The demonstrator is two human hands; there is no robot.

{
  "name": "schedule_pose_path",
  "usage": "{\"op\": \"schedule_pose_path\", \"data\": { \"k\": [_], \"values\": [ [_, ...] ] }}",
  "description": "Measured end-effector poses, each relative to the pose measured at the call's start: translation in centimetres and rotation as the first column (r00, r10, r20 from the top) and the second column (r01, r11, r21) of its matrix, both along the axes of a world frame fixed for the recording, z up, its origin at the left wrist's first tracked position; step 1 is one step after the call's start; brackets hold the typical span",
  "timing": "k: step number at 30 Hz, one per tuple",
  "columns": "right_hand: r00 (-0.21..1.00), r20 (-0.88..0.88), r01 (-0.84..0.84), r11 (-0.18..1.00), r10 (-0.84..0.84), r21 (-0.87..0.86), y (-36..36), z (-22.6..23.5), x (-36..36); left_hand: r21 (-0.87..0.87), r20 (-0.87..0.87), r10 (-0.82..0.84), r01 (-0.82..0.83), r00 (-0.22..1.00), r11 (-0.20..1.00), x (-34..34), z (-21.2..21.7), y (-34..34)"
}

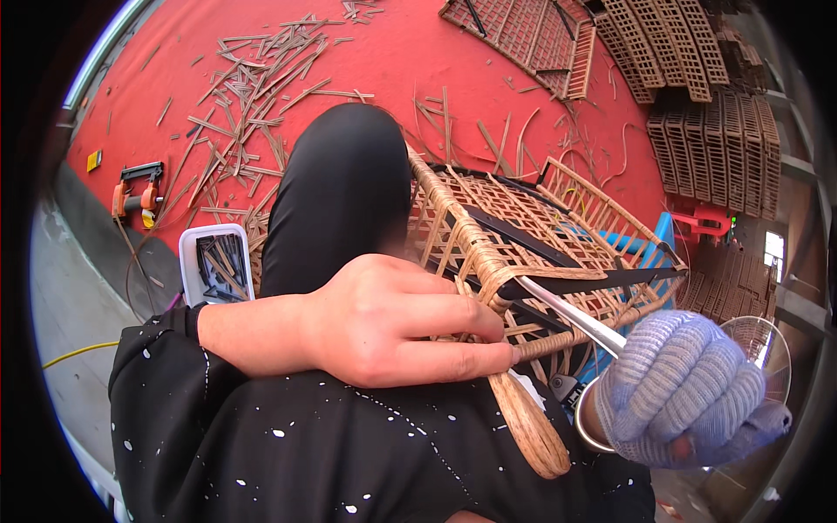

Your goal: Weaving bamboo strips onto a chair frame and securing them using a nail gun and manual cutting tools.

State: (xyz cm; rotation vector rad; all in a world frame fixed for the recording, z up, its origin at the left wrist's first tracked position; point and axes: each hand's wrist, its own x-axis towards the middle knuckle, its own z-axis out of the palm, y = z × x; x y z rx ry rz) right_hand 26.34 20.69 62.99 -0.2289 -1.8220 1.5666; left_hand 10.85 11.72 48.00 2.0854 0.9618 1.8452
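A woven wicker panel [558, 237] with an open lattice and black flat bars leans across my lap. My bare left hand [397, 324] is closed at its near corner, fingers pressed against the wrapped edge. From under those fingertips a folded end of tan flat wicker strip [534, 427] hangs over my black clothing. My right hand [684, 388], in a grey-blue knit glove, is wrapped round a tool with a slim metal shaft [575, 318]; the fingers hide its handle. The shaft's far end meets the wrapped corner beside my left fingers, and its tip is hidden.
Cut strips [253, 105] litter the red floor covering [131, 96] at the far left. A white tub [215, 228] with dark pieces stands by my knee, near an orange power tool [138, 196]. Stacked woven panels [715, 152] rise at the right, above a red stool [704, 223].
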Motion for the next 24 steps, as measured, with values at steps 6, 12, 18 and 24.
{"op": "schedule_pose_path", "data": {
  "k": [6,12,18,24],
  "values": [
    [0.994,-0.007,-0.113,0.987,0.113,-0.111,1.1,0.1,0.3,0.02,0.013,0.022,-0.022,1.0,1.0,0.2,0.0,-0.2],
    [0.985,-0.071,-0.167,0.973,0.157,-0.16,1.7,0.1,0.7,-0.029,-0.007,0.001,-0.001,1.0,1.0,0.0,-0.5,0.0],
    [0.888,-0.002,-0.44,0.847,0.461,-0.298,4.5,-1.0,0.1,-0.194,0.028,0.048,-0.042,0.998,0.98,-0.5,-1.1,-0.3],
    [0.836,0.018,-0.537,0.825,0.548,-0.176,3.2,2.6,2.8,-0.182,0.052,-0.049,0.058,0.997,0.982,-0.5,-1.2,0.4]
  ]
}}
